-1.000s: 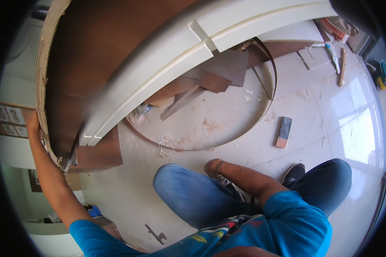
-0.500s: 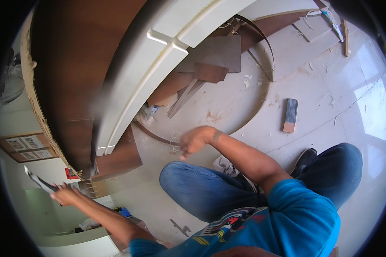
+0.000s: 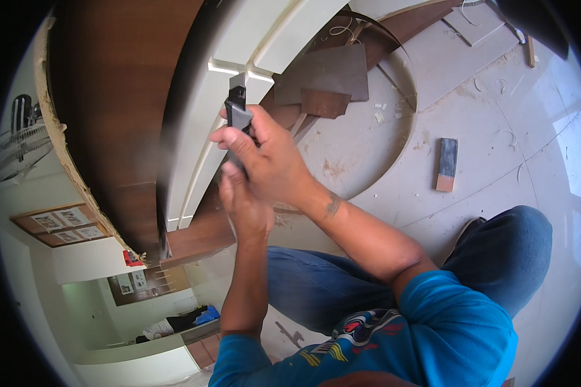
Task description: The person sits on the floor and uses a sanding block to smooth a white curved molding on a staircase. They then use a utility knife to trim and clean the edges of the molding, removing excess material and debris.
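Observation:
A black and grey utility knife (image 3: 239,111) with a broad blade points upward in front of the white grooved panel (image 3: 203,148). My right hand (image 3: 271,151) is wrapped round its upper handle, the thumb and index finger near the grey part. Just below, my left hand (image 3: 246,205) is closed at the lower end of the handle, which the fingers largely hide. The blade tip lies over the spot where the panel's grooves cross; whether it touches the panel I cannot tell.
A curved brown counter (image 3: 103,116) with a rough edge rises at left. Brown board offcuts (image 3: 326,103) lie within a thin curved strip (image 3: 414,97) on the tiled floor. A sanding block (image 3: 447,164) rests to the right. Curled pale trimmings (image 3: 507,137) are scattered beyond it.
My left hand has brought the knife from the far left to the panel. My right hand has risen from above my knee and closed on the knife too.

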Demonstrator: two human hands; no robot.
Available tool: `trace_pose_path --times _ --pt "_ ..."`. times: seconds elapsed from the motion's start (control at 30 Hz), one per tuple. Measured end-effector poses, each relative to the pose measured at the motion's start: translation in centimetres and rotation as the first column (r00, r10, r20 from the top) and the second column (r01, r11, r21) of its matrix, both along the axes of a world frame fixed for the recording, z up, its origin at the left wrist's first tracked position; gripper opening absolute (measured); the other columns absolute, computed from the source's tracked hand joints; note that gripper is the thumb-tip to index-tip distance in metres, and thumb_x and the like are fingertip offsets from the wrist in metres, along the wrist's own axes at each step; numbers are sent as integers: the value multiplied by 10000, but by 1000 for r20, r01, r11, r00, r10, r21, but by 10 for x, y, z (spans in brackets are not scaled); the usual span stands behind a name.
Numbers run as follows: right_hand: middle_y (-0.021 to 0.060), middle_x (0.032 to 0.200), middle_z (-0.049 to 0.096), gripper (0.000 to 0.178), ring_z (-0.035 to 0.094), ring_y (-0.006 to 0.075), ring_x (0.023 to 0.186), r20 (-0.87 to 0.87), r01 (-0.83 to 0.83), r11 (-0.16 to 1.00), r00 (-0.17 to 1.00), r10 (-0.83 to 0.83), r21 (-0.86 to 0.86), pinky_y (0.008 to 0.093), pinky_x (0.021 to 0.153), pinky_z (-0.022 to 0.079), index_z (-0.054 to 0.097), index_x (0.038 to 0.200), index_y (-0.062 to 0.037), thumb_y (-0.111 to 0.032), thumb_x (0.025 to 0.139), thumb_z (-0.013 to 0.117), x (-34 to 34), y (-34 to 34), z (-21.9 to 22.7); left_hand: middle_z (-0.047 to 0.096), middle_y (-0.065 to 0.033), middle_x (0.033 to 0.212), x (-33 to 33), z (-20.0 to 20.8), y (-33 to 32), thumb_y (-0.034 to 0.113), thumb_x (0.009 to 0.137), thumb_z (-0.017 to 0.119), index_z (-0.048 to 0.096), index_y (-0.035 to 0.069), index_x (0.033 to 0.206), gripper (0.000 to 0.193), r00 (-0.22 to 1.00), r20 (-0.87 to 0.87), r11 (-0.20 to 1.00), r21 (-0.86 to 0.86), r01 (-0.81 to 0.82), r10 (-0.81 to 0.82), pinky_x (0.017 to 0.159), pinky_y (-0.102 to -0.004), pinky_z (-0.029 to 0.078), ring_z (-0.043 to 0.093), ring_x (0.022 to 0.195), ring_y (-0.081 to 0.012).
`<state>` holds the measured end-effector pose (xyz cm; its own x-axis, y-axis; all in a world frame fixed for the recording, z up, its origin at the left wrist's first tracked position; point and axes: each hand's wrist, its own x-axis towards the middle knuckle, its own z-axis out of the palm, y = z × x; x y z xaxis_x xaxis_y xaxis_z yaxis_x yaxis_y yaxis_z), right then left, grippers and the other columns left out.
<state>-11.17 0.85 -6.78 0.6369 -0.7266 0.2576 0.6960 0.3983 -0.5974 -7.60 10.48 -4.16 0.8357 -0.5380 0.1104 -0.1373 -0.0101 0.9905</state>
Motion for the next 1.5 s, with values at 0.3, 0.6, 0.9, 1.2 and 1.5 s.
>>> trace_pose_path --times 0.3,0.6,0.9,1.2,1.5 --pt "258 950 765 329 759 452 880 -455 55 921 857 -242 -385 522 805 581 605 1272 48 -204 1066 655 -28 -63 -44 678 -111 1290 55 46 -46 228 980 824 693 13 1312 417 564 822 912 290 -291 -81 943 -369 542 650 1142 -222" --pt "257 841 737 234 716 496 853 -556 -2 847 756 -347 -531 561 788 560 698 1065 22 -207 1017 695 -42 -85 -15 644 -139 1494 113 36 -96 492 954 828 599 100 1530 733 -3 969 926 235 -295 -247 1192 -498 354 553 1390 -363" --pt "271 754 689 214 692 500 758 -604 2 869 718 -345 -495 549 720 540 696 967 42 -170 982 726 -17 -78 -17 654 -123 1471 118 28 -101 607 939 801 581 115 1551 815 3 970 927 233 -294 -243 1203 -507 298 560 1361 -340" --pt "266 757 692 253 683 503 763 -592 17 815 679 -434 -579 560 721 535 689 893 39 -200 966 731 -17 -93 -12 653 -109 1448 119 28 -105 606 893 848 577 119 1553 863 4 970 915 232 -329 -244 1198 -501 301 550 1355 -332" --pt "248 751 696 229 693 484 762 -609 -11 832 687 -397 -555 554 716 538 725 902 19 -204 958 733 -16 -97 -9 673 -65 1447 120 25 -105 668 826 860 593 151 1531 914 -28 976 914 194 -357 -218 1160 -475 317 586 1306 -294"
